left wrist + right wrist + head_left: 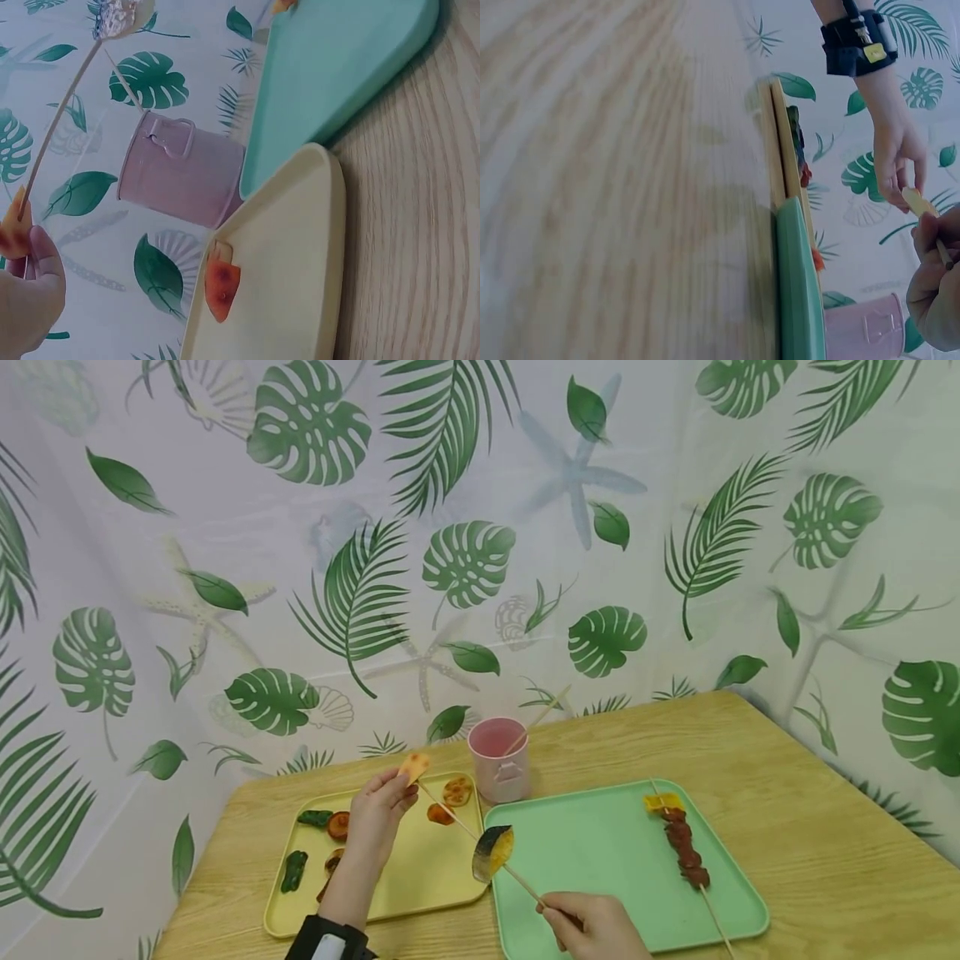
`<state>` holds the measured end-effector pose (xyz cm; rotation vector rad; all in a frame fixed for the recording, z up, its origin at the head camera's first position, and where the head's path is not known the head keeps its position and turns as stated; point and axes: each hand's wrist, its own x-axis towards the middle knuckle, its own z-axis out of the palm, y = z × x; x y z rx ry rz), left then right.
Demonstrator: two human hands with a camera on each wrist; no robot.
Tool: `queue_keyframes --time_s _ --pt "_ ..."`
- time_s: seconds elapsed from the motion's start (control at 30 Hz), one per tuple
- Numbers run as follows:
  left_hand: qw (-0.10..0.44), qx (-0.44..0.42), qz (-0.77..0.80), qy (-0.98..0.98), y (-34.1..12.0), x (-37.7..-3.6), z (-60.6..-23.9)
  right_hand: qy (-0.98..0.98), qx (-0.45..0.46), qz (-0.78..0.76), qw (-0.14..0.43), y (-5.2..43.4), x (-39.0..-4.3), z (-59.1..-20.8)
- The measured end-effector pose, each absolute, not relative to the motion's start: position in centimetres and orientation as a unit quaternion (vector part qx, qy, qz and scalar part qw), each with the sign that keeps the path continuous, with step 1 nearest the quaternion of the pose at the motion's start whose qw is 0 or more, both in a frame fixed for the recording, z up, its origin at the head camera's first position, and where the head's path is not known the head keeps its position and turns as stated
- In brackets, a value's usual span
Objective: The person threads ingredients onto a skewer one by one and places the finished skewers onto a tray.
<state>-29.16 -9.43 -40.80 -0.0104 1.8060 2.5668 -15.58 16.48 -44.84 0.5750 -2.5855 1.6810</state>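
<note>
My left hand pinches a flat yellow-orange food piece with reddish spots at the upper end of a wooden skewer. Lower on that skewer sits a wedge with dark rind and yellow flesh. My right hand grips the skewer below the wedge, over the near edge of the green tray. The skewer slants up to the left, above both trays. In the left wrist view the spotted piece is at the skewer tip, between thumb and fingers.
A yellow tray at left bears green peppers, a round orange-brown slice and other pieces. On the green tray's right side lies a skewer of brown meat and a yellow piece. Behind stands a pink bucket holding a stick.
</note>
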Motion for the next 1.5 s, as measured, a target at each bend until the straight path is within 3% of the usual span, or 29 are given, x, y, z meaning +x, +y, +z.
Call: queue_keyframes --time_s 0.5,1.5 --pt "-0.062 -0.029 0.821 0.567 -9.2 -29.2 -40.8 -0.812 0.178 0.555 0.004 15.1 -15.2 -44.9" --pt "-0.107 -0.013 0.777 0.62 -9.2 -28.4 -41.4 -0.823 0.138 0.549 -0.042 14.1 -15.1 -44.6"
